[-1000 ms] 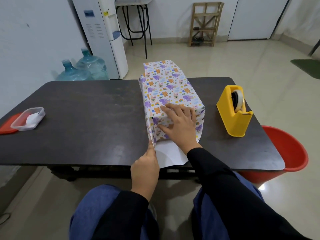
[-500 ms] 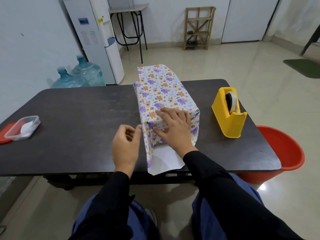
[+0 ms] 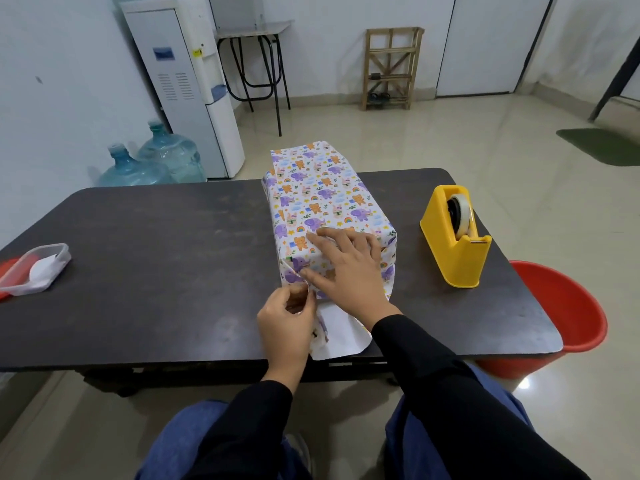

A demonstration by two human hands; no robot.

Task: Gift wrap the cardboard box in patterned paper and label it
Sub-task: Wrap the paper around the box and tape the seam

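Observation:
The box (image 3: 320,195), covered in white paper with purple elephants and orange bears, lies lengthwise on the dark table (image 3: 166,265). My right hand (image 3: 346,268) lies flat, fingers spread, over the box's near top edge, and its thumb presses the near end face. My left hand (image 3: 287,323) pinches the paper's left side flap at the near end, by the lower left corner. A white bottom flap of paper (image 3: 341,336) sticks out toward me over the table's front edge.
A yellow tape dispenser (image 3: 455,237) stands right of the box. A clear plastic container (image 3: 36,268) on a red lid sits at the table's left edge. A red bucket (image 3: 568,313) stands on the floor at the right. Water bottles (image 3: 156,164) and a cooler stand behind.
My left hand went from the paper's near corner out to the left of the box, then back in to the side flap at the near end. My right hand stayed on the box.

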